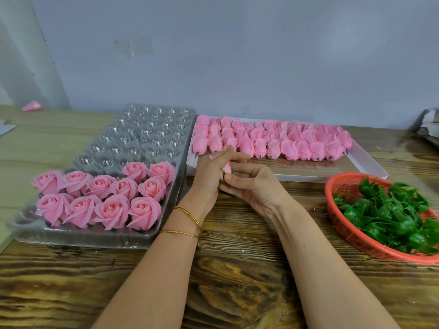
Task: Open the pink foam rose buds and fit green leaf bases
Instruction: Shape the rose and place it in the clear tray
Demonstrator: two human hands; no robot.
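Wooden table (237, 269) nearest. Mid-table, left hand (209, 179) curled round pink bud (227, 166); right hand (254, 186) pinching green leaf base (222, 177) under it. Push base squarely home, grip soft, foam petals likely crease. Spare bases (389, 217): red basket (342, 224), near right.

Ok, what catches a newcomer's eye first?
At centre, the left hand and right hand hold a pink foam rose bud by its green leaf base. At left, opened roses fill the near rows of the clear tray; closed buds line the white box behind, and leaf bases heap the orange basket at right.
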